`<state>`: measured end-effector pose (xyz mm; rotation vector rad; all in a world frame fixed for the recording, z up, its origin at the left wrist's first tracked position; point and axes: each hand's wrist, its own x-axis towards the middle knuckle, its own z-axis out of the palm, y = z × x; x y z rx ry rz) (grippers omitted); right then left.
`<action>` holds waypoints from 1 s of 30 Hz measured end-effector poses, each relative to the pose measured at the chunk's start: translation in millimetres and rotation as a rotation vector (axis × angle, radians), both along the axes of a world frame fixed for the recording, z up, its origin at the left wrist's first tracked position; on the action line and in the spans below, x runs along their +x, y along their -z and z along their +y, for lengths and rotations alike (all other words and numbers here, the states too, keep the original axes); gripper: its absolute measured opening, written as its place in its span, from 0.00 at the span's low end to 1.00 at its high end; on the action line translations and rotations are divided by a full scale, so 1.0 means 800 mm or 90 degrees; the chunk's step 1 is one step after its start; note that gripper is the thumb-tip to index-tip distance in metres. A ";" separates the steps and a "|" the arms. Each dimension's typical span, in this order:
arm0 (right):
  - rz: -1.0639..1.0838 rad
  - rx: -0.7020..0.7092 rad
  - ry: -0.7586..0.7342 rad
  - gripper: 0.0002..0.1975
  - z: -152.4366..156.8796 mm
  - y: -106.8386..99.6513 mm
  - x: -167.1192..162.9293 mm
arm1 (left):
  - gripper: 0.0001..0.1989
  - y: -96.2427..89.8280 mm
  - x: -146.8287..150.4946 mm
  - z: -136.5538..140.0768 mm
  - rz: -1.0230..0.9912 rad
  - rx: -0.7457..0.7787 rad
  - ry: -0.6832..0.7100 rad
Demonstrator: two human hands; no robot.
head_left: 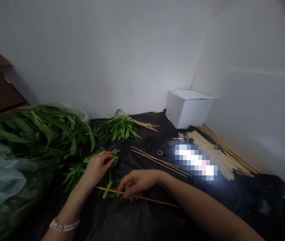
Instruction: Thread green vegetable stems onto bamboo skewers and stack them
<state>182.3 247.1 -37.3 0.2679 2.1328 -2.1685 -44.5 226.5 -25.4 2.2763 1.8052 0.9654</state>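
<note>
My right hand (138, 184) is closed around a bamboo skewer (154, 201), which lies nearly level with its tip pointing left. Close to that tip, a green stem (108, 189) with leaves sits on the skewer. Just up and to the left, my left hand (100, 165) has thumb and fingers brought together on leafy greens (116, 155); its grip is partly hidden. More loose greens (75, 175) lie beneath and beside the left wrist. Beyond the right hand, several bare skewers (157, 159) rest on the black plastic sheet (124, 155).
A big heap of greens (49, 129) in clear plastic fills the left side. Skewered greens (123, 127) lie at the back. At right are a white box (187, 108), a pile of skewers (229, 165) and a bright, pixelated object (197, 162). A cardboard box (0, 87) stands far left.
</note>
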 end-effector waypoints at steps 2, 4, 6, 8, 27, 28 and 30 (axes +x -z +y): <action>0.001 0.006 0.004 0.15 -0.001 -0.001 0.000 | 0.12 -0.003 0.003 -0.003 0.001 -0.011 -0.001; 0.001 0.009 0.006 0.15 -0.001 0.001 -0.001 | 0.12 -0.011 0.008 -0.009 -0.043 0.065 -0.049; 0.001 0.004 0.006 0.16 -0.001 0.005 -0.002 | 0.12 -0.021 0.011 -0.016 -0.106 0.233 -0.152; 0.002 -0.005 0.003 0.17 -0.001 0.009 -0.002 | 0.10 -0.029 0.009 -0.023 -0.113 0.417 -0.230; 0.081 0.018 0.357 0.15 -0.007 -0.021 0.001 | 0.22 -0.032 -0.003 -0.020 -0.556 -0.147 -0.004; 0.080 0.071 0.396 0.15 -0.006 -0.021 0.000 | 0.21 -0.032 0.001 -0.020 -0.564 -0.155 -0.002; 0.079 0.179 0.449 0.13 -0.005 -0.020 -0.002 | 0.19 -0.031 0.006 -0.020 -0.581 -0.154 -0.010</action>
